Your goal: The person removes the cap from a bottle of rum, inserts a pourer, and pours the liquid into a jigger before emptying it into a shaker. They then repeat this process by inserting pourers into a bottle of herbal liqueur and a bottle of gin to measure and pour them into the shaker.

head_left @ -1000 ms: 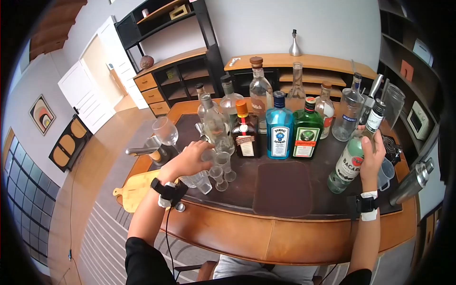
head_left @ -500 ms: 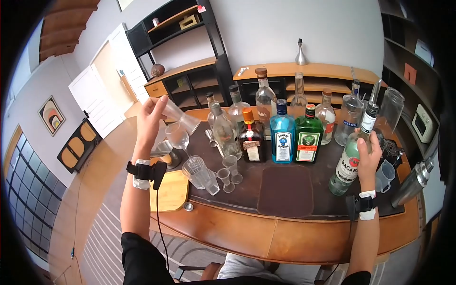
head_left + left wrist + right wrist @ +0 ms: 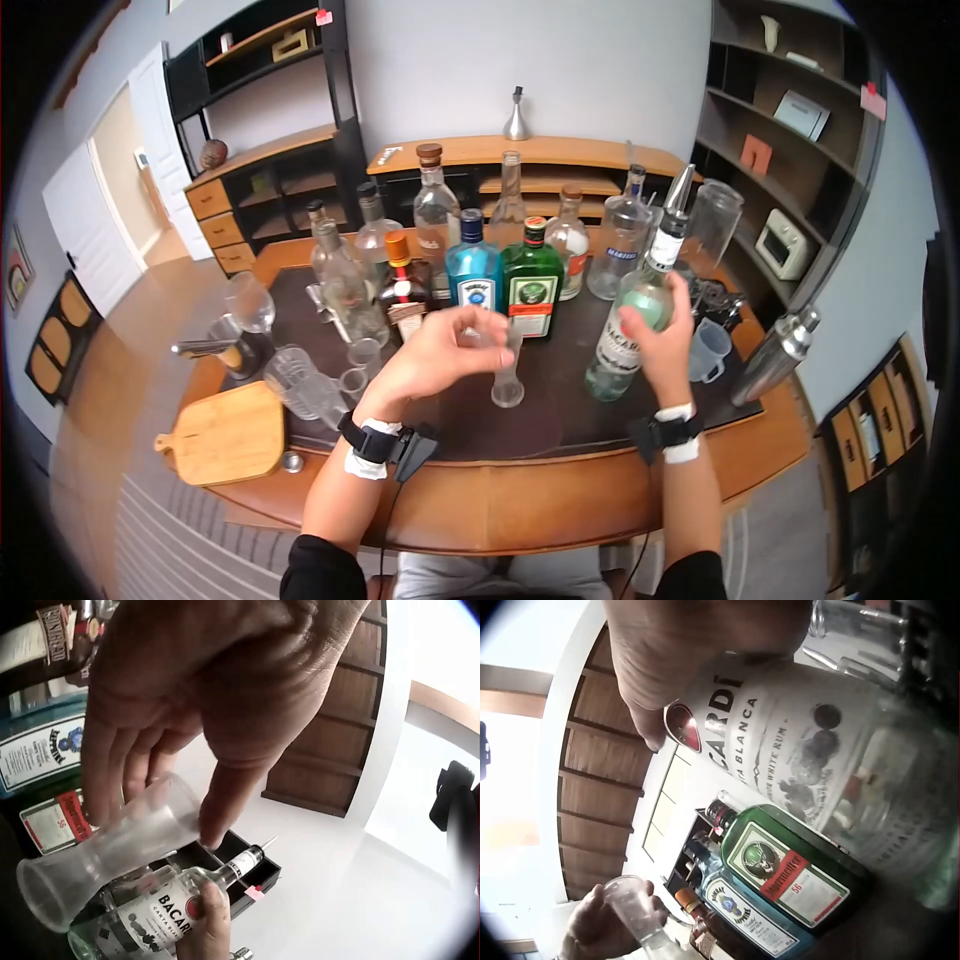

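Observation:
My left hand (image 3: 440,355) pinches a clear, narrow-waisted jigger (image 3: 105,855) near its upper rim, between thumb and fingers. Its lower end stands right over the brown mat (image 3: 520,435) in the head view. On the right, my right hand (image 3: 662,335) grips a Bacardi rum bottle (image 3: 615,345) around its shoulder. A metal pour spout (image 3: 680,190) tops the bottle, which leans slightly to the right. Behind the jigger stand a green Jägermeister bottle (image 3: 533,285), a blue Bombay Sapphire bottle (image 3: 474,265) and a dark Cointreau bottle (image 3: 400,285), partly hidden by my left hand.
At the left are a wine glass (image 3: 250,302), a wooden cutting board (image 3: 225,435) and several clear glasses (image 3: 295,380). More clear bottles (image 3: 345,290) line the back. To the right stand a plastic measuring jug (image 3: 708,350) and a metal shaker (image 3: 775,355).
My left hand has reached into the glasses, lifted the jigger up at the left, then brought it rightward over the mat. My right hand keeps its grip on the rum bottle. The head view has turned right.

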A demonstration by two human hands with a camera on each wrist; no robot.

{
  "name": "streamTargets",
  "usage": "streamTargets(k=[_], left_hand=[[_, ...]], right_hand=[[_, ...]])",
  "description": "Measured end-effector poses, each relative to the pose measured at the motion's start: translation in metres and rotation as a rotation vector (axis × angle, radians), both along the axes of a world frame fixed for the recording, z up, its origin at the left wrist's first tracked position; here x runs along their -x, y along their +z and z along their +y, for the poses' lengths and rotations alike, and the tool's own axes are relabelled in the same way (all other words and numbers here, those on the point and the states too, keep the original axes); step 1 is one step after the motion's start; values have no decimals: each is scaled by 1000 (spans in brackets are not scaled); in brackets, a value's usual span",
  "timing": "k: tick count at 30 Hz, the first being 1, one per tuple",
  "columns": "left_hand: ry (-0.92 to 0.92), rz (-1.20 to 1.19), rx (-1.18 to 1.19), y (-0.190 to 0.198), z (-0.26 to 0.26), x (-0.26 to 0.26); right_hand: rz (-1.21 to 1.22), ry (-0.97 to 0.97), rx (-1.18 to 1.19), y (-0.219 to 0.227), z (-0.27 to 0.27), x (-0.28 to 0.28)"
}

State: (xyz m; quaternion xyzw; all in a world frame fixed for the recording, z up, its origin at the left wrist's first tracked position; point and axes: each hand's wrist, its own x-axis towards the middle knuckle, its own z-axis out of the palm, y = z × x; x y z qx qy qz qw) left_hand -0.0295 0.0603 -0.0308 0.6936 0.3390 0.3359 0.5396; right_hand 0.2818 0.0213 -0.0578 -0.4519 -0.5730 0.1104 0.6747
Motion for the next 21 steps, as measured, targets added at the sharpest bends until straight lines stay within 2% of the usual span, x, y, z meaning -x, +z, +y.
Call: streamTargets(k=[1, 2, 5, 10, 13, 14, 16, 17, 20, 21], left_hand=[[-69, 8, 14, -7, 3, -6], [-122, 59, -36, -15, 8, -10], [-233, 357, -71, -13, 11, -12], [-342, 335, -124, -27, 24, -8], [-430, 271, -95, -35, 31, -4], [-452, 240, -79, -40, 34, -4], [-484, 183, -22, -46, 37, -4], [-496, 159, 16, -48, 39, -4], [-541, 116, 124, -51, 44, -3], [-557, 99, 136, -54, 47, -2]], right_hand=[[-140, -92, -35, -13, 3, -4], [-57, -44, 44, -17, -2, 0], [-107, -30, 68, -24, -7, 0], [-197, -62, 159, -27, -17, -7], [-327, -110, 151, -27, -43, -15], [-274, -87, 196, -23, -58, -12], [-435, -126, 186, -14, -83, -12], [-607, -185, 154, -8, -92, -13], [-807, -207, 268, 8, -121, -6], [-792, -223, 320, 3, -128, -11]])
